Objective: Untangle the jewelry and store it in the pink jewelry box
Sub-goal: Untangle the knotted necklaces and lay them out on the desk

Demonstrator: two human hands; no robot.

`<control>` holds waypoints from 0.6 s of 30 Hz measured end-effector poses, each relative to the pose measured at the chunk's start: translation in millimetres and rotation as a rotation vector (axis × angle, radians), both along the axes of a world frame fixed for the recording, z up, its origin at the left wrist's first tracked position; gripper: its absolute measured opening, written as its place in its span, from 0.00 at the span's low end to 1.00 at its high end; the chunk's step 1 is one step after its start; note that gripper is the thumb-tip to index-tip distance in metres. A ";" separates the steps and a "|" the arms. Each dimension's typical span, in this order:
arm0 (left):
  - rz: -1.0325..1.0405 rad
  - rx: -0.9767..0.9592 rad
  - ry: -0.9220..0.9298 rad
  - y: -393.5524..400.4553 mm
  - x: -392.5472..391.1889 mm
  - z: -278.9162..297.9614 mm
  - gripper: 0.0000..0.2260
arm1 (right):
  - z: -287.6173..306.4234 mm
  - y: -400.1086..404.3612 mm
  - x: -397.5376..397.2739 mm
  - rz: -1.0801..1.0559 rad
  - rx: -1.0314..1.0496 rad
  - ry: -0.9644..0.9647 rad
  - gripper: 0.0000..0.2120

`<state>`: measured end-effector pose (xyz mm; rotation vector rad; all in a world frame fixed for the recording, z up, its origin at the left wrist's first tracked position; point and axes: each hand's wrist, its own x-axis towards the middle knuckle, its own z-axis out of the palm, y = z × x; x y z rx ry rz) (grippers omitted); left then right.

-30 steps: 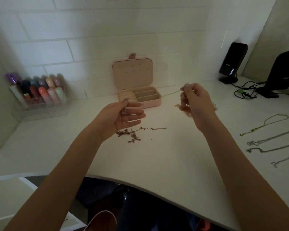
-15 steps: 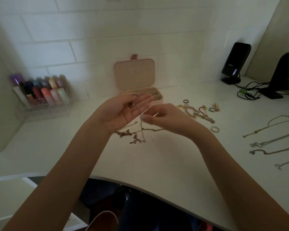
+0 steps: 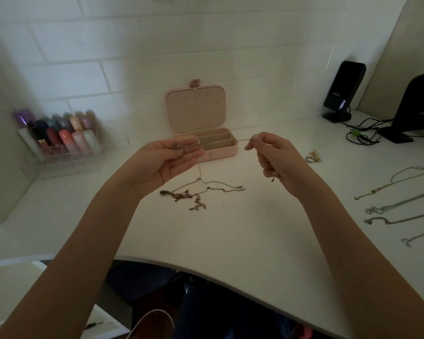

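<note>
We pinch a thin chain [image 3: 241, 140] at both ends: left hand [image 3: 167, 162] holds its pendant end, right hand [image 3: 272, 155] nips the other. The chain runs left to right between us, level, directly over the open box [image 3: 220, 152] behind. The tangle [image 3: 194, 194] lies on the desk [image 3: 230, 236] below, nearer our left hand.
</note>
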<state>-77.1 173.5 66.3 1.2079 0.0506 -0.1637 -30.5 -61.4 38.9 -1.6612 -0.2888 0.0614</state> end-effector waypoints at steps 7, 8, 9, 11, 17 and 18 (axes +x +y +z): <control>0.004 -0.149 -0.007 -3.9 -2.2 3.4 0.13 | -4.0 0.2 -0.7 0.039 -0.131 0.047 0.12; 0.000 -0.186 -0.012 -5.5 -2.9 4.6 0.12 | -4.9 1.2 -0.6 0.049 -0.160 0.038 0.12; -0.002 -0.207 -0.021 -7.3 -3.5 5.9 0.11 | -4.8 2.2 -1.5 0.066 -0.186 0.027 0.12; 0.002 -0.199 -0.054 -12.2 -5.0 8.2 0.10 | -5.0 4.3 -3.2 0.102 -0.255 -0.011 0.11; -0.010 0.139 -0.206 -24.2 -9.8 12.1 0.08 | -0.5 16.4 -9.9 0.217 -0.298 -0.188 0.14; -0.032 0.204 -0.227 -25.8 -11.6 13.8 0.08 | 1.0 19.3 -11.9 0.291 -0.206 -0.173 0.16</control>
